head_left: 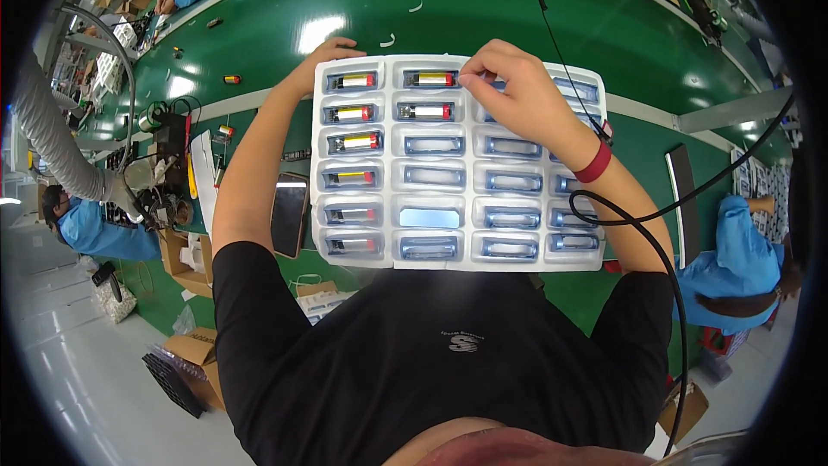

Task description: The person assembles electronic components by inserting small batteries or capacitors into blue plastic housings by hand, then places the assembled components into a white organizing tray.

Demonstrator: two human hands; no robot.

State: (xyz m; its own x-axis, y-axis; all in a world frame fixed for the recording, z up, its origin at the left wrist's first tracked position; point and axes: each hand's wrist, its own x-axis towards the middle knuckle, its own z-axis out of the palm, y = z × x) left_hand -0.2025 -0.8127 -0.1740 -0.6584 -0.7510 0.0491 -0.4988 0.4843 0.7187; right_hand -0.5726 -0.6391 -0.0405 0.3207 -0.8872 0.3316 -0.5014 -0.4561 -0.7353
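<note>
A white plastic tray [388,168] with rows of compartments lies in front of my body. Its left column holds small battery units, several with yellow bodies and red ends. Two more battery units [431,79] sit at the far end of the second column. Other compartments show clear-and-blue casings [513,181]. My left hand [326,62] is curled round the tray's far left corner, partly hidden behind it. Over the far row, my right hand [513,91] has thumb and fingers drawn together beside a battery unit's red end. Whatever lies between those fingertips cannot be made out.
A phone [290,214] lies left of the tray on the green table [302,4]. A black cable [655,207] loops over my right forearm. Tools and a flexible grey duct [69,138] stand at left. People in blue [733,267] work on both sides.
</note>
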